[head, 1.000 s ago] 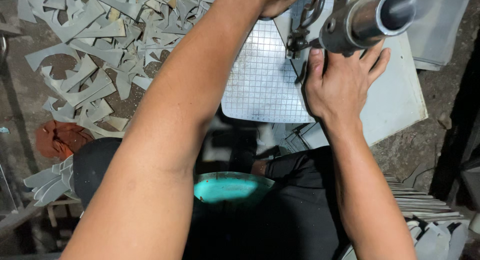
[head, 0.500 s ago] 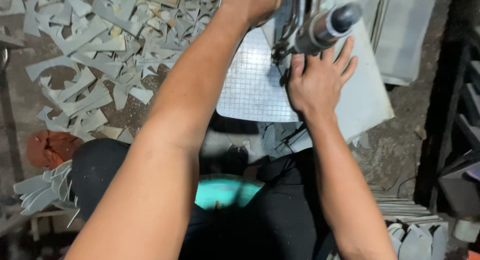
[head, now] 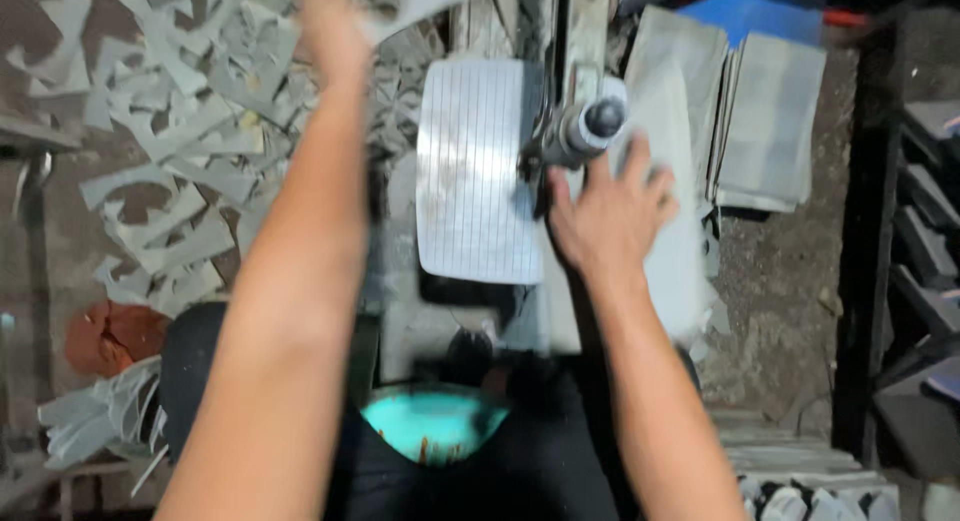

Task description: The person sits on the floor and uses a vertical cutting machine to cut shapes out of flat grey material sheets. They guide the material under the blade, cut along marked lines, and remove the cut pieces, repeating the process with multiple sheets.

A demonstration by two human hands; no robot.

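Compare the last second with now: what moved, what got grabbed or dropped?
The left hand has swung out left over the scrap pile, holding what looks like a grey offcut; the blur hides the grip. The right hand stays flat on the grey sheet beside the machine's handle. The ruled plate and the stack of sheets have not moved.

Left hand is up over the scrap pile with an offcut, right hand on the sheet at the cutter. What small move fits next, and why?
Probably let go of the offcut: the left hand holds it over the scrap pile, away from the ruled plate. The right hand lies flat on the grey sheet beside the cutter handle.
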